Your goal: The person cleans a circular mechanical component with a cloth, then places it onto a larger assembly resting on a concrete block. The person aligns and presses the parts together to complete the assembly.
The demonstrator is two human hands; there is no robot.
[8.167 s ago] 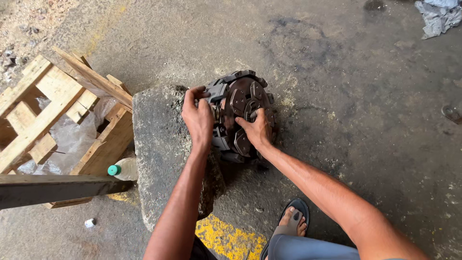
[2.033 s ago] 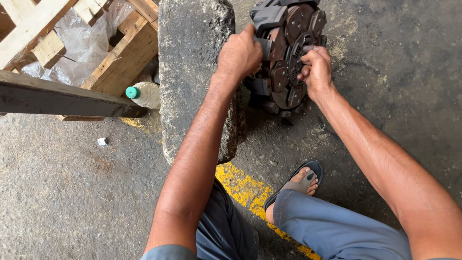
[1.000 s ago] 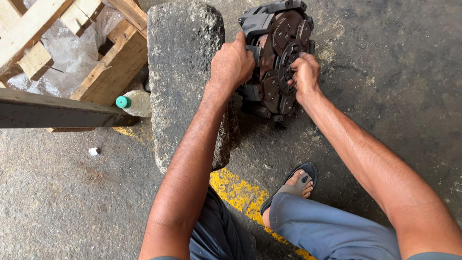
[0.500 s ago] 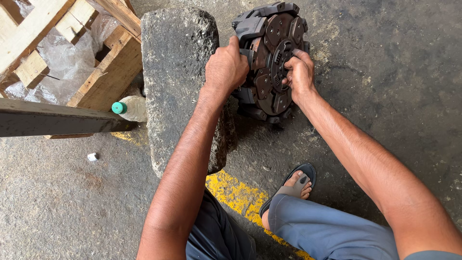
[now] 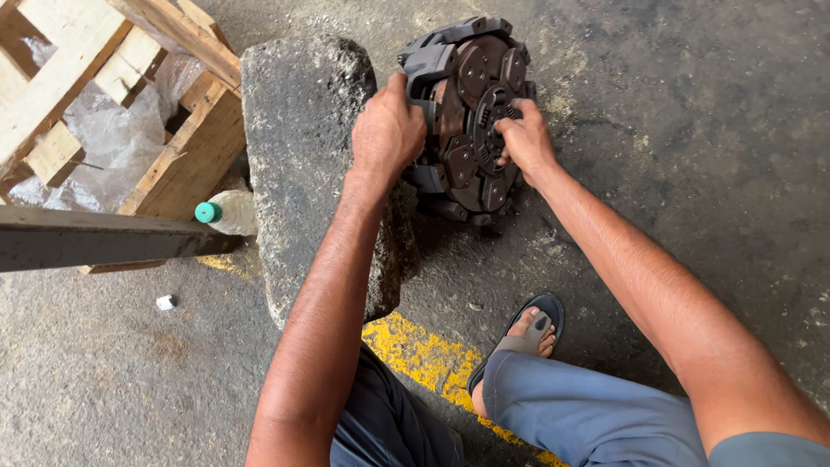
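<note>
Clutch assembly: a round, rusty-brown clutch disc set in a grey pressure plate [image 5: 471,112] stands on edge on the concrete floor [image 5: 692,130], leaning against the right side of the stone block [image 5: 303,147], near the block's far end.
Left hand: the left hand [image 5: 385,134] is clenched over the assembly's left rim, where the grey housing meets the stone, thumb up along the grey edge.
Right hand: the right hand [image 5: 523,143] rests on the face of the disc just right of its splined hub, fingers curled onto the hub; whether they pinch something small there cannot be told.
Stone block: rough, dark grey, long and upright on the floor, between the wooden pallet [image 5: 112,78] and the assembly.
Pallet side: clear plastic sheeting lies within the pallet; a plastic bottle with a green cap [image 5: 226,212] lies by the block's left side, beside a dark flat bar [image 5: 95,238] that enters from the left edge.
Floor near the person: a yellow painted mark [image 5: 424,359] lies at the block's near end; a foot in a dark sandal [image 5: 527,333] is planted right of it, below the assembly.
</note>
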